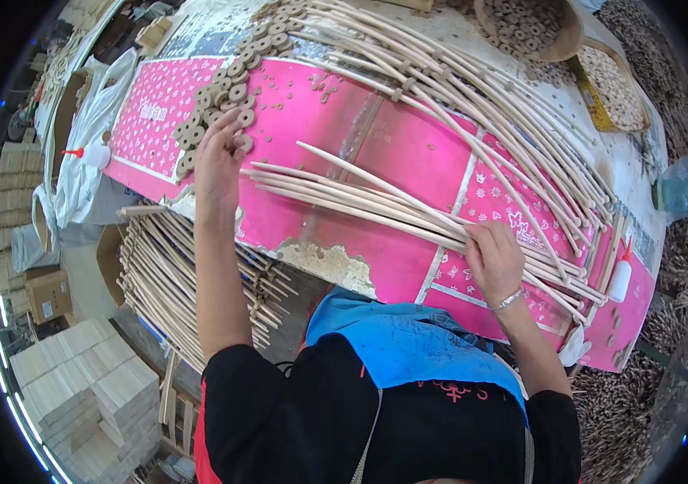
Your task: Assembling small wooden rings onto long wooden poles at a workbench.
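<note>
My right hand [496,256] is closed on a pale wooden rod [376,184], whose tapered end slants up to the left. Beneath it, several similar rods [320,198] lie side by side on the pink-covered table [279,226]. At the left, my left hand [217,157] has its fingers bent at the edge of a heap of brown wooden discs with centre holes [199,121]. It seems to pinch one disc [244,143] at its fingertips; the fingers partly hide it.
Rods with discs on them [505,145] spread across the table's far right. A round bowl [574,36] of discs and a yellow box [602,113] of small pale pieces stand behind. Glue bottles [621,278] lie at both sides. More rods [166,274] are stacked below left.
</note>
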`<state>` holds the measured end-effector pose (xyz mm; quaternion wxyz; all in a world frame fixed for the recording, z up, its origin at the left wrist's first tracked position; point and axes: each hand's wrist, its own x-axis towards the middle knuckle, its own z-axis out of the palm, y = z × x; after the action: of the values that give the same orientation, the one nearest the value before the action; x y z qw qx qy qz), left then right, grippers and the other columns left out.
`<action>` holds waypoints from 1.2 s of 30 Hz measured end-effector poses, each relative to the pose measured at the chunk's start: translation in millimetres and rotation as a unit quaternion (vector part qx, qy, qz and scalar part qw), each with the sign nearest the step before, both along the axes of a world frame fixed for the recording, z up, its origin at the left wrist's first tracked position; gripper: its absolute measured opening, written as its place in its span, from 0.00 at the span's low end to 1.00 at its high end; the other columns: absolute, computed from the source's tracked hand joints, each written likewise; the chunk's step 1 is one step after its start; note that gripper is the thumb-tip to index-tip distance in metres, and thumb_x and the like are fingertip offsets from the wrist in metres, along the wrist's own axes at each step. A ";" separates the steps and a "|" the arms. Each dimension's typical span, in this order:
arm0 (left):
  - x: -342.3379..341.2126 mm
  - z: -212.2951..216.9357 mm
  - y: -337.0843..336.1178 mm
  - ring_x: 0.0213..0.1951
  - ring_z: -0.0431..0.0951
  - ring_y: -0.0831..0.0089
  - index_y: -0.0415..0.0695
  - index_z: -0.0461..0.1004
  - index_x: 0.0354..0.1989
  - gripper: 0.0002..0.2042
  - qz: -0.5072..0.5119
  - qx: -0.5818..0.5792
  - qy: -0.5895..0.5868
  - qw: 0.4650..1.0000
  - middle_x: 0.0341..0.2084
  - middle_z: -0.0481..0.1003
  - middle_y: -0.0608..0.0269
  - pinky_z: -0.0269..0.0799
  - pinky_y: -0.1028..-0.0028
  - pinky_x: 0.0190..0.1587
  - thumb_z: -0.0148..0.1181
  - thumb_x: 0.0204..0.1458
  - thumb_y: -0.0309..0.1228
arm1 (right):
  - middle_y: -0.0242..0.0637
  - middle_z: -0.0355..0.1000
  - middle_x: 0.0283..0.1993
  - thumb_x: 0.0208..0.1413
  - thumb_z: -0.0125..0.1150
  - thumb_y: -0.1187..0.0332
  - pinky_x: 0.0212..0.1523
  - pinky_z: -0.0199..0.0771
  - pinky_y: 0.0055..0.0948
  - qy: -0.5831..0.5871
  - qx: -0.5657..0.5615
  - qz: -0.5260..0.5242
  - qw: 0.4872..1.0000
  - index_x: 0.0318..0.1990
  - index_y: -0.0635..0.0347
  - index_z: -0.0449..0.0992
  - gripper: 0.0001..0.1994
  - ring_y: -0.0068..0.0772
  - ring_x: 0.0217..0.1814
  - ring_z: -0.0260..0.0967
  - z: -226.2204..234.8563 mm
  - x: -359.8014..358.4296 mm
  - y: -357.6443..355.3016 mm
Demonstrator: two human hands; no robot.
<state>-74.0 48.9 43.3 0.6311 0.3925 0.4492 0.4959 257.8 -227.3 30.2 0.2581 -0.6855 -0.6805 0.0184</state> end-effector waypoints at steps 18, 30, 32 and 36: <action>68.9 -4.2 -12.7 0.50 0.77 0.67 0.35 0.69 0.60 0.24 -0.143 -0.029 -0.067 0.987 0.49 0.77 0.50 0.74 0.68 0.57 0.41 0.70 0.43 | 0.43 0.70 0.36 0.55 0.61 0.79 0.32 0.71 0.33 0.123 0.022 0.009 0.992 0.43 0.64 0.78 0.08 0.40 0.34 0.72 36.4 12.2 16.7; 94.9 -9.9 -10.8 0.51 0.78 0.65 0.35 0.70 0.59 0.24 -0.184 -0.045 -0.056 0.980 0.46 0.79 0.51 0.71 0.66 0.60 0.49 0.67 0.44 | 0.42 0.70 0.36 0.55 0.61 0.79 0.31 0.71 0.35 0.123 0.013 0.025 0.992 0.43 0.63 0.78 0.08 0.42 0.34 0.73 33.3 27.6 24.6; 111.7 -15.8 -16.7 0.52 0.78 0.65 0.37 0.72 0.58 0.22 -0.232 -0.051 -0.117 0.964 0.48 0.79 0.51 0.71 0.67 0.61 0.52 0.65 0.42 | 0.42 0.70 0.36 0.55 0.61 0.79 0.32 0.71 0.36 0.104 0.050 0.039 0.993 0.42 0.64 0.77 0.08 0.43 0.34 0.73 34.4 27.8 40.9; 191.3 2.3 -59.4 0.54 0.77 0.69 0.39 0.72 0.57 0.18 -0.358 -0.054 -0.133 0.923 0.52 0.77 0.53 0.73 0.68 0.57 0.54 0.65 0.38 | 0.44 0.71 0.36 0.56 0.61 0.76 0.34 0.71 0.39 0.052 0.092 0.043 0.993 0.42 0.62 0.77 0.07 0.47 0.37 0.73 44.3 36.7 89.3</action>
<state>117.3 -10.5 45.6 0.8404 0.4232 0.2170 0.2599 294.5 -138.0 74.5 0.3538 -0.6270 -0.6941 0.0024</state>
